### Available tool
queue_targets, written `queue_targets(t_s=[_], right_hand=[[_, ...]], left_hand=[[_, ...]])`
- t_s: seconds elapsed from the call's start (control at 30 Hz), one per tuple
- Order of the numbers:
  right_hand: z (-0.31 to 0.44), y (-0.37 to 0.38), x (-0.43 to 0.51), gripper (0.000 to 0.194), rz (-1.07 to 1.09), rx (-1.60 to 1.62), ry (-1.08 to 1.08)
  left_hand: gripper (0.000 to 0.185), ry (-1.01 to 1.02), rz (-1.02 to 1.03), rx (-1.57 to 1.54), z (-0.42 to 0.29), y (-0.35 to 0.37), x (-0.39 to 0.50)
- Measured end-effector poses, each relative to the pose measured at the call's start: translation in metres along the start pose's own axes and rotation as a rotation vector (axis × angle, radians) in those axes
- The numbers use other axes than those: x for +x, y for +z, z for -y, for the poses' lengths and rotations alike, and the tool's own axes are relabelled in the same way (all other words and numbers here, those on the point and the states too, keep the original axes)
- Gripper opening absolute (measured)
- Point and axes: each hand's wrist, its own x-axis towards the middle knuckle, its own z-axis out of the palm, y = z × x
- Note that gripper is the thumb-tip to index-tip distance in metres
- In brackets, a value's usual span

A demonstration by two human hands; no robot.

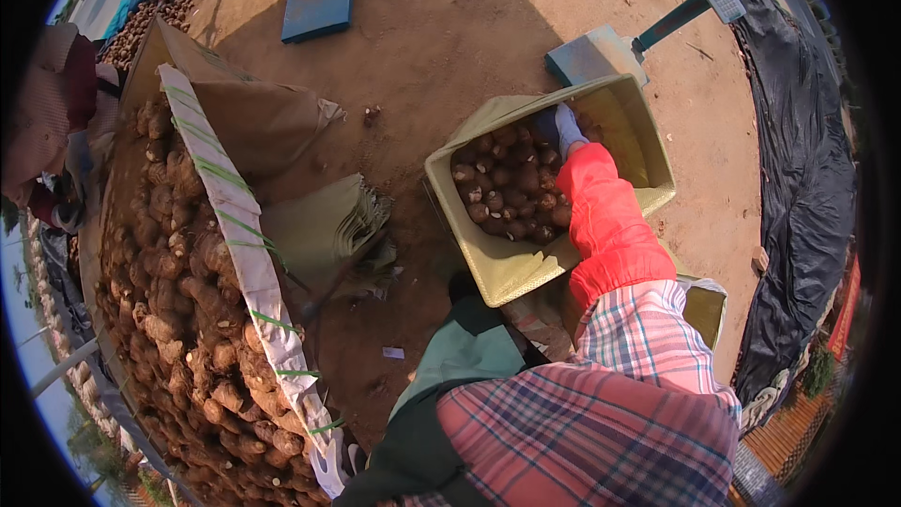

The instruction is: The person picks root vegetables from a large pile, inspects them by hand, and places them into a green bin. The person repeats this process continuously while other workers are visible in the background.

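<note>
My right hand (567, 128), in a white and bluish glove below a red oversleeve, reaches inside a yellow woven sack (510, 274). The sack's mouth gapes wide, and round brown taro corms (514, 186) cover much of its inside. The fingers lie near the far wall and are partly hidden, so their grip is unclear. At the bottom left, my left hand (329, 468) in a white glove is at the near end of a padded table edge (243, 246) wrapped with green ties. Whether it grips that edge cannot be told. Larger taro corms (190, 310) are heaped behind the edge.
Blue platform scales stand beyond the sack (598, 56) and farther off (318, 3). Flat woven sacks (331, 225) are stacked beside the table. Another person (53, 120) works across the heap. Black sheeting (802, 176) runs along the right; more corms (151, 17) lie far left.
</note>
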Motion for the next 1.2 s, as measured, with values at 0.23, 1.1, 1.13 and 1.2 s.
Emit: queue_targets(t_s=[0.23,1.1,1.13,1.2], right_hand=[[-0.015,0.025,0.032,0.044,0.125,-1.146,-0.231],[-0.022,0.128,-0.128,0.049,0.464,-1.146,-0.027],[-0.026,0.13,-0.122,0.049,0.468,-1.117,-0.02],[-0.03,0.129,-0.116,0.049,0.446,-1.088,-0.042]], left_hand=[[0.048,-0.048,0.01,0.04,-0.003,0.006,0.009],[0.047,0.211,0.008,0.071,0.013,0.0,0.021],[0.047,0.215,0.006,0.076,0.015,0.0,0.019],[0.047,0.216,-0.004,0.083,0.021,-0.003,0.013]])
